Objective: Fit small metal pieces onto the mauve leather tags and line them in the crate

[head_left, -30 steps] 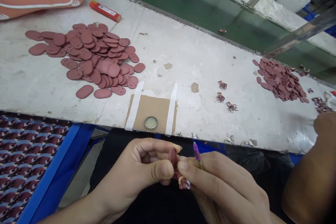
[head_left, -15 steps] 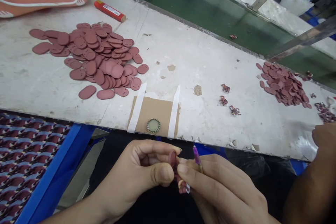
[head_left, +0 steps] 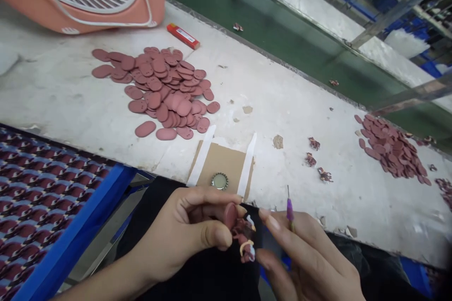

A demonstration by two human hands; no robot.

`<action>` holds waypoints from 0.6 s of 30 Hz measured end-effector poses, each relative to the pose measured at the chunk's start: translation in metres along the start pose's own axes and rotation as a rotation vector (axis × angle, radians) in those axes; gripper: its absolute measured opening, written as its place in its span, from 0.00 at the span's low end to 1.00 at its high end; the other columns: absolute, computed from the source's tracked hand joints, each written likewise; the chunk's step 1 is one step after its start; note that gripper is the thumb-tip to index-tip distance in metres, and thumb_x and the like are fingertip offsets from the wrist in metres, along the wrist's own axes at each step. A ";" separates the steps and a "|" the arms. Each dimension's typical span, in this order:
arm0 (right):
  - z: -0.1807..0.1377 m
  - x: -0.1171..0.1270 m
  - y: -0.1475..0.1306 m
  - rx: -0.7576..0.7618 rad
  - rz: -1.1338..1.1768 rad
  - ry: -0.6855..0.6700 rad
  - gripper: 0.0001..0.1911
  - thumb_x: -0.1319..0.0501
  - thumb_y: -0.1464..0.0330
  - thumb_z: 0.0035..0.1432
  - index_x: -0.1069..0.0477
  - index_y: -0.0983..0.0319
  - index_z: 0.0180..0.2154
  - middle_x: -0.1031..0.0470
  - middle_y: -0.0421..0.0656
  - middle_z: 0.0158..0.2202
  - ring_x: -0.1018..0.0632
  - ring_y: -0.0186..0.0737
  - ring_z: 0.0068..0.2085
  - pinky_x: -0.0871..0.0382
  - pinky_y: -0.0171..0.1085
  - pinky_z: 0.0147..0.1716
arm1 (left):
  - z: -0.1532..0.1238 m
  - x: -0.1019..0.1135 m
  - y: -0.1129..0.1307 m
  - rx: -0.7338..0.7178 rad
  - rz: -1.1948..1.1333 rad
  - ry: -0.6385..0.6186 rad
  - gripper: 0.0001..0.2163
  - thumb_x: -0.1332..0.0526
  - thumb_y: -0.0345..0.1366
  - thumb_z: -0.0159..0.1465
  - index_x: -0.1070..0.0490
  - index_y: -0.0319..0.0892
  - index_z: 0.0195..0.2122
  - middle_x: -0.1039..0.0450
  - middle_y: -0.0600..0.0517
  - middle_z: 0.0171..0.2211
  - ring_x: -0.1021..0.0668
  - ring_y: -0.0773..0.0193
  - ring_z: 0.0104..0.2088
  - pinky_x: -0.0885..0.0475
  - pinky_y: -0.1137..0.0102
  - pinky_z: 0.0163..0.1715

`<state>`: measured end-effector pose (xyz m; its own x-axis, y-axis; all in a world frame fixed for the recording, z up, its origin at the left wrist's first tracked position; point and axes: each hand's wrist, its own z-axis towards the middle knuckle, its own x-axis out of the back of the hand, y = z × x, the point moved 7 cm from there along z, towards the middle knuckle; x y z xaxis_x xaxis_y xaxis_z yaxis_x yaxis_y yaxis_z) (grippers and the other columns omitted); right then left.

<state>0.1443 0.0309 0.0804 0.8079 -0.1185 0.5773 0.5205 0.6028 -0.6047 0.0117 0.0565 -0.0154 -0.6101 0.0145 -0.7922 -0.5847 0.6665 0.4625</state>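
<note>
My left hand (head_left: 192, 235) is closed, pinching a dark red oval disc (head_left: 230, 216) between thumb and fingers. A small figurine (head_left: 243, 240), reddish brown with cream and white parts, sticks out from the disc's right side. Just right of it is my right hand (head_left: 310, 254), its thumb and forefinger apart and off the figurine. Tucked in that hand is a thin purple tool (head_left: 290, 209) with a needle-like tip pointing up; its lower part is hidden behind the fingers. Beyond my hands, a bottle cap (head_left: 220, 181) rests on a taped cardboard piece (head_left: 226, 160).
A big pile of red oval discs (head_left: 169, 89) covers the table's left part, with a smaller disc pile (head_left: 391, 146) at right. Several loose figurines (head_left: 324, 175) lie between. An orange fan (head_left: 151, 4) and a red box (head_left: 183, 36) stand behind. A tray of figurines (head_left: 42, 188) is at lower left.
My right fingers have let go of the figurine and drawn away to the right, the purple tool still in that hand. The view has shifted left, and another person's arm has left it.
</note>
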 end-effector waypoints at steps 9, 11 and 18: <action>0.014 -0.021 -0.002 -0.021 0.113 -0.170 0.20 0.37 0.84 0.60 0.28 0.69 0.53 0.25 0.50 0.45 0.22 0.44 0.45 0.19 0.36 0.37 | -0.010 0.002 0.015 -0.114 -0.037 -0.064 0.12 0.25 0.29 0.51 0.16 0.47 0.36 0.19 0.55 0.29 0.18 0.68 0.30 0.22 0.76 0.32; 0.015 -0.023 -0.002 -0.023 0.110 -0.186 0.19 0.38 0.84 0.61 0.28 0.68 0.53 0.26 0.49 0.44 0.22 0.42 0.44 0.20 0.34 0.37 | -0.010 0.003 0.014 -0.111 -0.064 -0.084 0.12 0.25 0.29 0.51 0.16 0.47 0.37 0.18 0.55 0.29 0.18 0.69 0.30 0.22 0.75 0.33; 0.013 -0.023 -0.012 -0.049 0.035 -0.110 0.17 0.35 0.82 0.60 0.25 0.66 0.50 0.26 0.47 0.41 0.22 0.40 0.41 0.21 0.31 0.33 | -0.014 0.004 0.015 -0.144 -0.120 -0.156 0.13 0.24 0.27 0.49 0.17 0.45 0.36 0.17 0.56 0.32 0.18 0.71 0.30 0.22 0.79 0.32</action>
<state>0.1160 0.0361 0.0816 0.7920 -0.0095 0.6105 0.5077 0.5657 -0.6498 -0.0066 0.0565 -0.0060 -0.4483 0.0639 -0.8916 -0.7248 0.5577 0.4045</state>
